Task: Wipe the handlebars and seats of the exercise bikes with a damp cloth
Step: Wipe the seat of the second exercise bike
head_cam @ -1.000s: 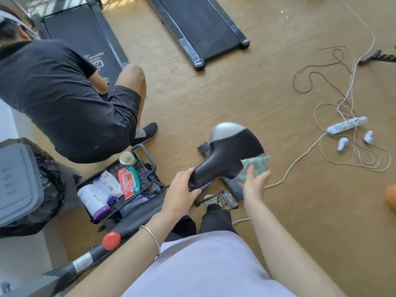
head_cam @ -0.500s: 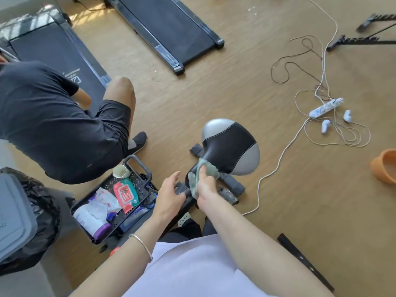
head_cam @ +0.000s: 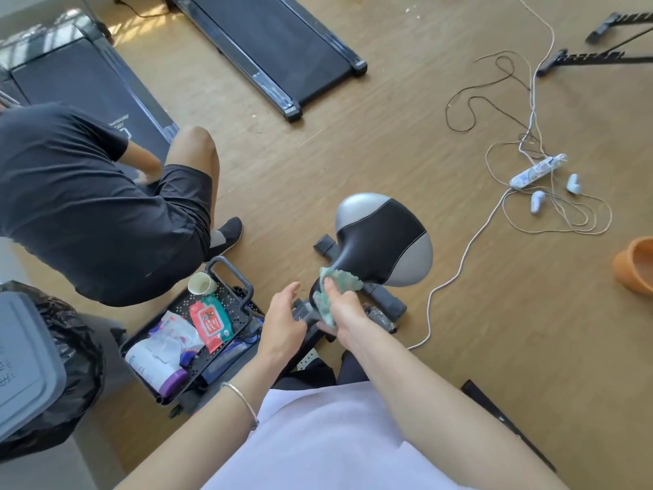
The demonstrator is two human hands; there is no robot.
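Beyond the left hand (head_cam: 282, 323) and right hand (head_cam: 344, 309): two black treadmills (head_cam: 272, 47) (head_cam: 88, 86). At the right hand: one black-and-grey padded bike seat (head_cam: 381, 242), one green cloth (head_cam: 341, 281). Left of the left hand: one black perforated plastic caddy (head_cam: 229, 274), one paper cup (head_cam: 202, 283). Right of the right hand: one white power strip (head_cam: 537, 170), two white plugs (head_cam: 537, 201) (head_cam: 573, 183), one orange pot (head_cam: 634, 265).

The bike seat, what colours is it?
The seat is black with silver-grey side patches, best seen in the head view.

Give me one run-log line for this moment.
phase: seat wipe | right hand: grips green cloth against bike seat nose | left hand: relaxed, holds nothing
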